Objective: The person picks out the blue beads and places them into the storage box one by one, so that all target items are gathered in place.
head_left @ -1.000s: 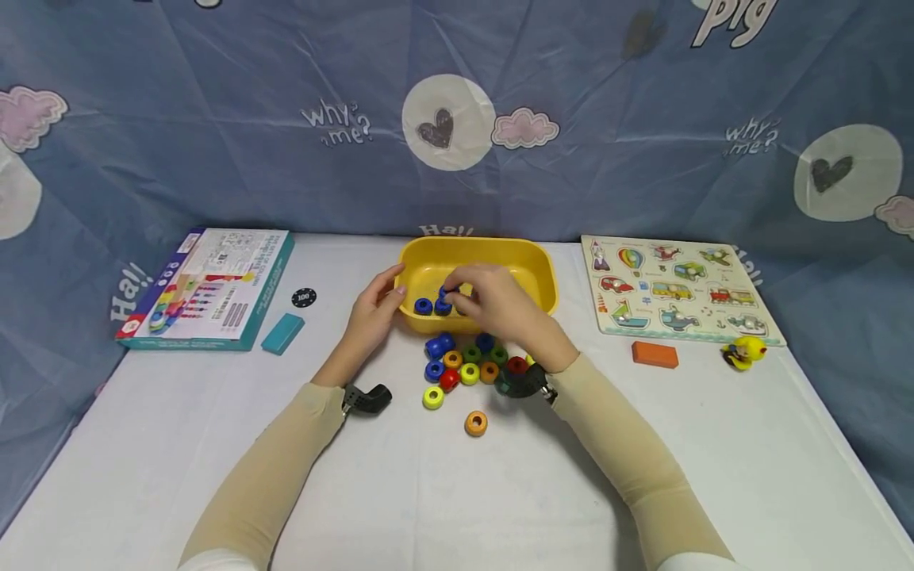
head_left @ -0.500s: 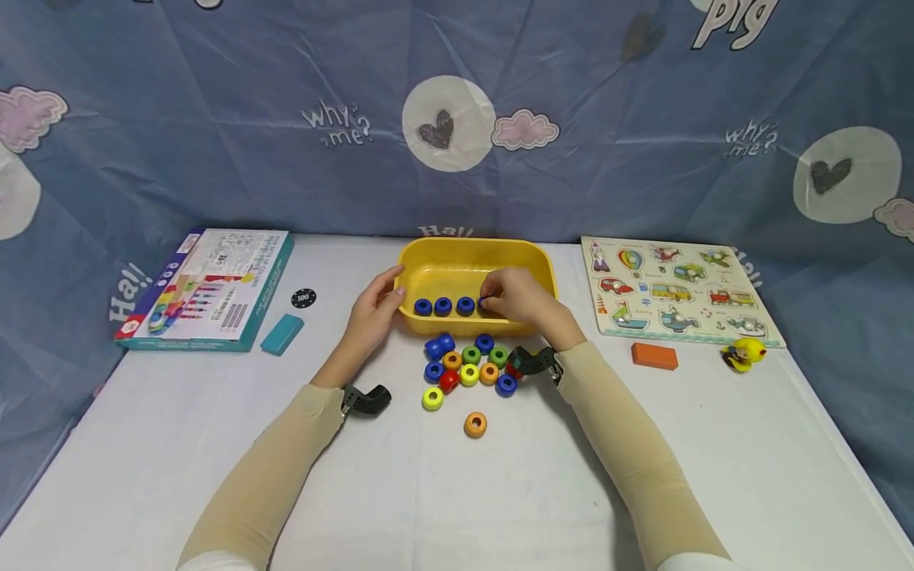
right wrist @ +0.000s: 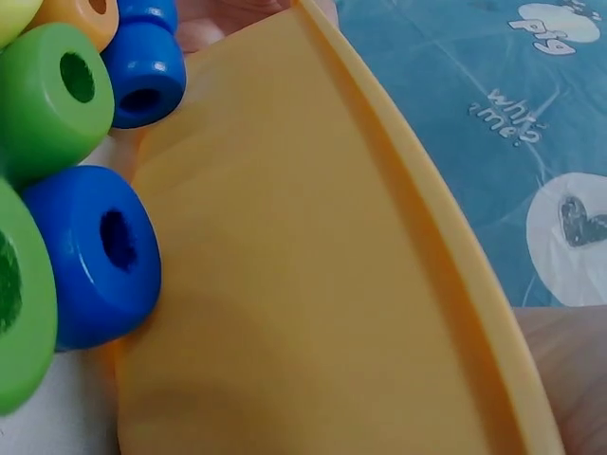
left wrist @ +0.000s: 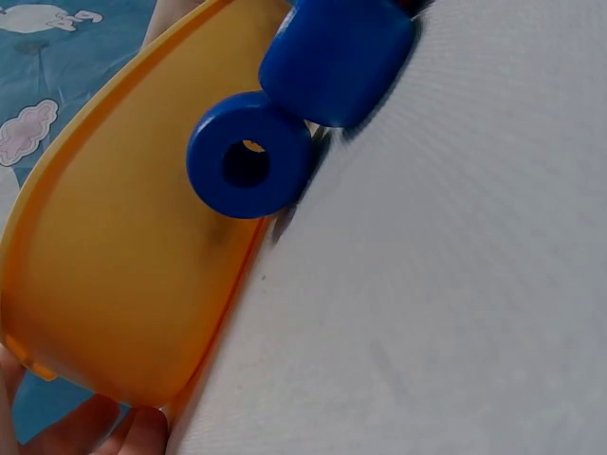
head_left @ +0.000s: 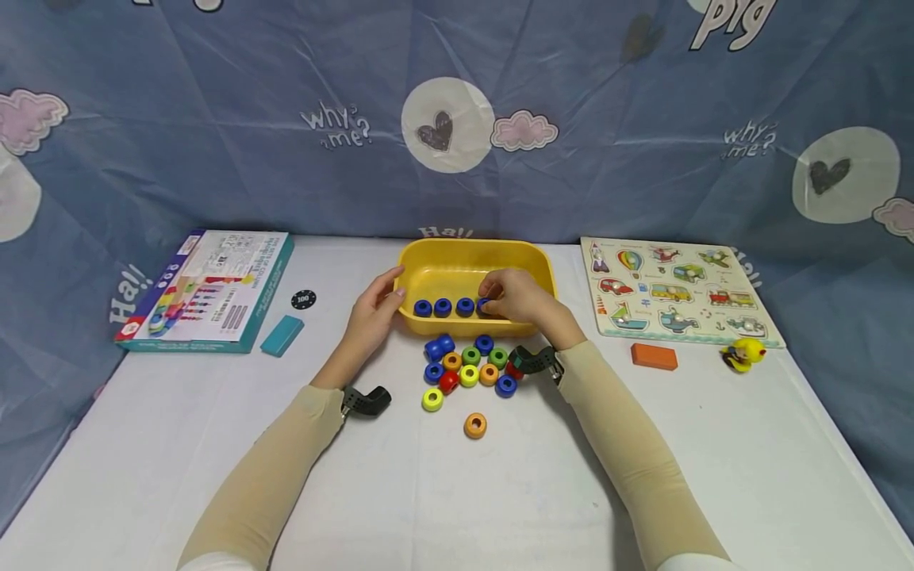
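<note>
In the head view a yellow plastic tray [head_left: 474, 247] holds a row of blue beads along its near side. My right hand [head_left: 520, 295] reaches over the near rim and pinches the rightmost blue bead [head_left: 485, 308] of that row. Three more blue beads, including one in the middle [head_left: 443, 307], sit to its left. My left hand [head_left: 374, 305] holds the tray's left end, thumb at the rim; in the left wrist view its fingers [left wrist: 142, 431] lie against the tray's end. The tray wall hides the row in both wrist views.
Before the tray lie loose blue, green, red, orange and yellow beads, with an orange bead [head_left: 475, 426] nearest. A boxed toy [head_left: 207, 289], black chip [head_left: 303, 298] and teal block [head_left: 282, 335] are left; a picture puzzle [head_left: 678, 289], orange block [head_left: 654, 356] and yellow duck [head_left: 744, 354] right.
My right hand has moved right inside the tray, from the second bead's place to the row's right end, where a fourth blue bead now sits. The left hand has stayed at the tray's end.
</note>
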Motion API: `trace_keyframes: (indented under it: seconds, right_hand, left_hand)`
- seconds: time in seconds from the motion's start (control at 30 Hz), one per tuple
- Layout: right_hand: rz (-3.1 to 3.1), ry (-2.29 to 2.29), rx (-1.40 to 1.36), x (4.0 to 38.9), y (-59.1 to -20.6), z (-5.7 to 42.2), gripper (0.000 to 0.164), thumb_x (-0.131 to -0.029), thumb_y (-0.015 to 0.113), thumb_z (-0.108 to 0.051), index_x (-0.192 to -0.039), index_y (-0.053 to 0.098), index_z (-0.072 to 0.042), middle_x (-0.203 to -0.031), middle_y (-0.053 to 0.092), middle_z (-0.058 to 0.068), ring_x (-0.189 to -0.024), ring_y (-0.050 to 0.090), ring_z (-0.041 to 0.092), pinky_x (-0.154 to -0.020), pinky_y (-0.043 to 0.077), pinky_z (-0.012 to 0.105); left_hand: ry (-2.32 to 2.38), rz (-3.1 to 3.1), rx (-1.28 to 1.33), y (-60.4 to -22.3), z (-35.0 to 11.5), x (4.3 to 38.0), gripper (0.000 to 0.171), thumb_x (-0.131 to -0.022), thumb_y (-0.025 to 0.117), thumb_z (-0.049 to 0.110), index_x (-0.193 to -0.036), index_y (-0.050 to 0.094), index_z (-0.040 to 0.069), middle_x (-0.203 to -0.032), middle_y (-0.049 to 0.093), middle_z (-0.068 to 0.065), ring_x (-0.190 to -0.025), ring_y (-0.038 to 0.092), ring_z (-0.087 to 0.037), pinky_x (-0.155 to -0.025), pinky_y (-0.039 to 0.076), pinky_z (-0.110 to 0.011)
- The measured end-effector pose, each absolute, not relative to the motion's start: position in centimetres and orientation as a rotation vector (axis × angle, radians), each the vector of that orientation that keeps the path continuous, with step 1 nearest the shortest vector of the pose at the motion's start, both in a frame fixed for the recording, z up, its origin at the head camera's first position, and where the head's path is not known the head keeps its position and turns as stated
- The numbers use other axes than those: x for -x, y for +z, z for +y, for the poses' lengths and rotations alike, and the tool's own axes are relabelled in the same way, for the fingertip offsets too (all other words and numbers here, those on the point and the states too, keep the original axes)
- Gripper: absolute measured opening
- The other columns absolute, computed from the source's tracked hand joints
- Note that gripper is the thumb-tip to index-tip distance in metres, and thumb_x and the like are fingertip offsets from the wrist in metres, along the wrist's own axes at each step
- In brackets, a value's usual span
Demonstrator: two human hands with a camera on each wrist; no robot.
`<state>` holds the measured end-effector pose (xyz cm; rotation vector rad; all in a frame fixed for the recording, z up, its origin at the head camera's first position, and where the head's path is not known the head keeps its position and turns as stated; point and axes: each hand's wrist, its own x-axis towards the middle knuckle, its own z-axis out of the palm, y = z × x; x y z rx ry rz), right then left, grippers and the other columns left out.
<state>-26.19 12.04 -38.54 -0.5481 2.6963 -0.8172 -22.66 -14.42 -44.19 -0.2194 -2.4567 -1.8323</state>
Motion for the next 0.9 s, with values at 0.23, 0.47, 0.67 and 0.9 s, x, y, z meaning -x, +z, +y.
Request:
trace_keyframes:
  seconds: [0.23,0.47,0.67,0.9]
  right_hand:
    - [2.812,-0.956,0.789,24.0,-36.1,11.4,0.021,-0.088,0.07,-0.015,-0.106,0.069,-0.005,-0.106,0.071,0.012,-0.084,0.065,0.023,-0.078,0.056,0.034]
    - [2.667,-0.7,1.296,19.6,-35.0,7.2,0.02,-0.087,0.071,-0.01,-0.106,0.073,-0.009,-0.103,0.073,0.003,-0.084,0.066,0.017,-0.078,0.055,0.025]
    - [2.733,-0.294,1.264,17.9,-36.9,4.9,0.027,-0.088,0.064,-0.001,-0.109,0.074,-0.014,-0.104,0.073,0.0,-0.094,0.067,0.012,-0.085,0.057,0.026]
    - [2.806,-0.063,1.272,17.6,-38.4,4.1,0.029,-0.089,0.063,0.0,-0.107,0.076,-0.019,-0.101,0.072,-0.001,-0.088,0.066,0.009,-0.08,0.058,0.027]
  left_hand:
    - [-1.825,-2.458,0.23,-44.3,-14.4,22.5,0.045,-0.101,0.05,0.025,-0.145,0.046,0.018,-0.154,0.041,-0.005,-0.141,0.039,-0.026,-0.117,0.034,-0.042]
    - [-1.853,-2.453,0.224,-44.0,-14.5,22.6,0.045,-0.101,0.05,0.022,-0.146,0.045,0.015,-0.153,0.041,-0.007,-0.14,0.04,-0.027,-0.116,0.035,-0.043]
    - [-1.88,-2.468,0.226,-41.9,-14.0,21.5,0.046,-0.101,0.048,0.015,-0.146,0.042,0.007,-0.153,0.039,-0.014,-0.139,0.039,-0.032,-0.114,0.037,-0.047]
    - [-1.858,-2.479,0.228,-40.6,-13.8,20.6,0.046,-0.101,0.047,0.014,-0.146,0.042,0.005,-0.154,0.039,-0.015,-0.14,0.038,-0.032,-0.115,0.036,-0.045]
